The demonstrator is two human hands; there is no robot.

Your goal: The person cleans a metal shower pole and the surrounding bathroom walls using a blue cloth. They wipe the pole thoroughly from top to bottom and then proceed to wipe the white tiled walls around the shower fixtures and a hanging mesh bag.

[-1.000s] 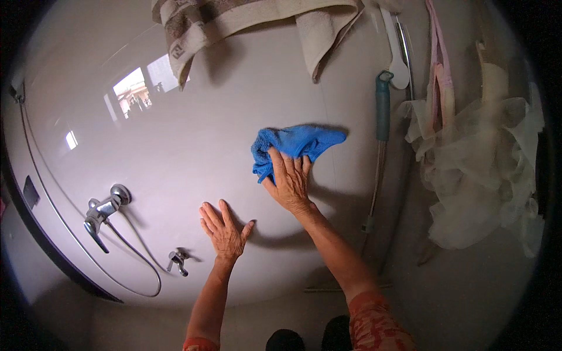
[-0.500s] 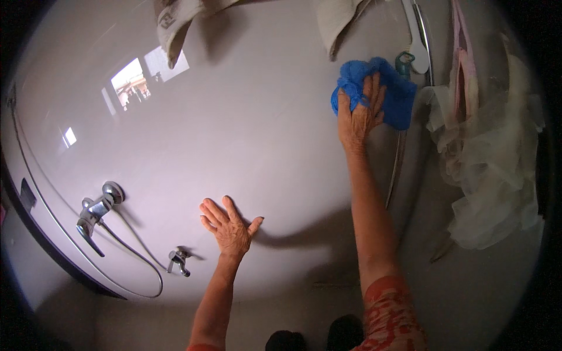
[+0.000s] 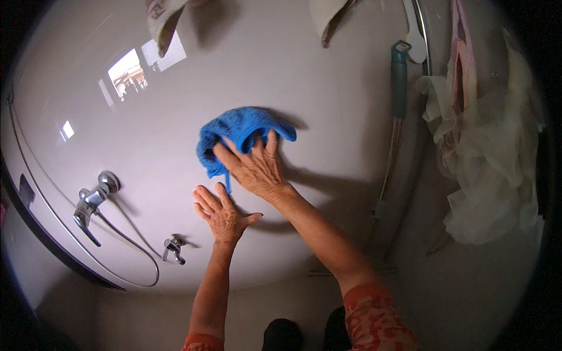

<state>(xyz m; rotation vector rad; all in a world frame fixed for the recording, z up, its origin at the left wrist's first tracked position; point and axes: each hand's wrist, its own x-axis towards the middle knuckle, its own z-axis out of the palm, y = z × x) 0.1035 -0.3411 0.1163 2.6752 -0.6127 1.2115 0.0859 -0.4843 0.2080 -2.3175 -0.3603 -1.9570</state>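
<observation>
A fluffy blue cloth is pressed against the glossy pale wall, near the middle of the view. My right hand holds it there, with fingertips tucked into its folds and partly hidden by them. One thin strip of the cloth hangs down toward my left hand. That hand lies flat on the wall just below, fingers stretched and thumb apart, holding nothing.
At the left are a chrome mixer tap with a hose and a small spigot. A green-handled tool and pale mesh hang at the right. Cloth items hang from above.
My right hand has swept the blue cloth left and down from beside the hanging tool, uncovering its green handle. The left hand stays on the wall.
</observation>
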